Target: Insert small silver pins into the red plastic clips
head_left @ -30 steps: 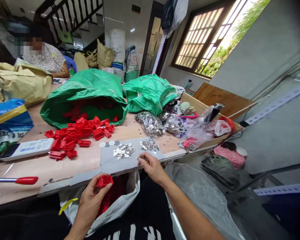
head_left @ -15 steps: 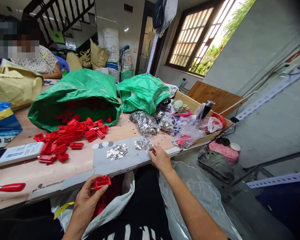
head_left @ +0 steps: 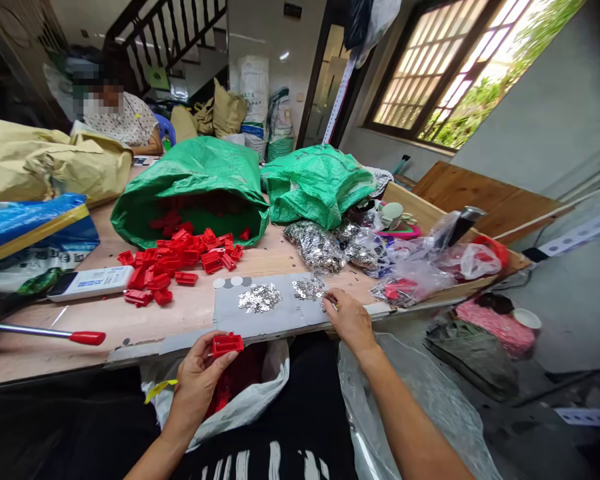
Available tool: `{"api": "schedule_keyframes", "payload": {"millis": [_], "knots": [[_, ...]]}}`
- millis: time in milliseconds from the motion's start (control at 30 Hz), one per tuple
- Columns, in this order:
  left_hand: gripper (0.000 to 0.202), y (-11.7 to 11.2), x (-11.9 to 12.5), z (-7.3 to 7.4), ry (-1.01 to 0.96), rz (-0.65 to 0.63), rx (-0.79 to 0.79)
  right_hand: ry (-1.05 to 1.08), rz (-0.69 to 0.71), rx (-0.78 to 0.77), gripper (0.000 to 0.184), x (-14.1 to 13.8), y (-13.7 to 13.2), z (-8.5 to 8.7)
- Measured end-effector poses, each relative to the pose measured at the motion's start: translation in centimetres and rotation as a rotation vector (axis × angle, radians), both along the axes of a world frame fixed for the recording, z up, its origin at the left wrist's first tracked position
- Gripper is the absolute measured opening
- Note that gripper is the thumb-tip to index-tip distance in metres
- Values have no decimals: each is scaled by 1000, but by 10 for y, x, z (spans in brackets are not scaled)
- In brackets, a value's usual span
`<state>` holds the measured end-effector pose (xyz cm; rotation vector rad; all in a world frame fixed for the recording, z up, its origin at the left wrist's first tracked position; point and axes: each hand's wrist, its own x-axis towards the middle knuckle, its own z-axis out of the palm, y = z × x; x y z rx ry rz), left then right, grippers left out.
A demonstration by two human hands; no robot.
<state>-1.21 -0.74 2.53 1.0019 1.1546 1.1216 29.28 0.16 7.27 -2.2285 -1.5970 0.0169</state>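
My left hand [head_left: 200, 377] is closed on a red plastic part [head_left: 227, 344], a small open-sided block, held above the bag in my lap. Beside the right-hand pile of small metal pieces [head_left: 309, 288], my right hand [head_left: 347, 320] has its fingers pinched at the table edge; whatever is between the fingertips is too small to make out. A larger pile of flat silvery pieces [head_left: 260, 298] lies to its left on a grey sheet [head_left: 230, 321]. The white bag [head_left: 275, 387] under my left hand contains more red parts.
Many red parts [head_left: 167, 257] spill from a green sack [head_left: 195, 167]. Clear bags of metal pieces [head_left: 315, 247] and a wooden tray [head_left: 510, 263] stand right. A red-handled lever [head_left: 87, 338] juts in at left. Another person [head_left: 120, 120] sits across the table.
The camera view has turned left, so the scene sits further right. Both hands keep nearly the same pose, the left one still with the red plastic part, the right one by the metal pieces.
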Motion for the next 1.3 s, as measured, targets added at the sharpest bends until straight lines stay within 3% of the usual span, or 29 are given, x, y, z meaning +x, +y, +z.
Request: {"api": "schedule_keyframes", "payload": {"millis": [67,233,367,500,667,867,1100,1300], "knots": [[44,0,1,1,48,6,41,137,58,48,13,-7,1,3],[39,-2,2,3,242,-5,194,558,429,113,14,-55,1,7],[34,-3,0,6,417,-7,349,609,637,11,10,-102,-7,16],[32,-5,-1,14,511,2,440,510,729,-28,7,-126,-9,19],[31,-7,-1,21,544,12,494,387,791,-27,11,-131,-6,12],[31,-9,-1,16,532,32,499,387,879,-5,15,-131,-6,9],[31,-9,-2,16,551,48,508,409,921,-2,17,-131,-2,14],[29,-10,-2,23,570,42,533,402,953,-94,19,-129,0,21]]}}
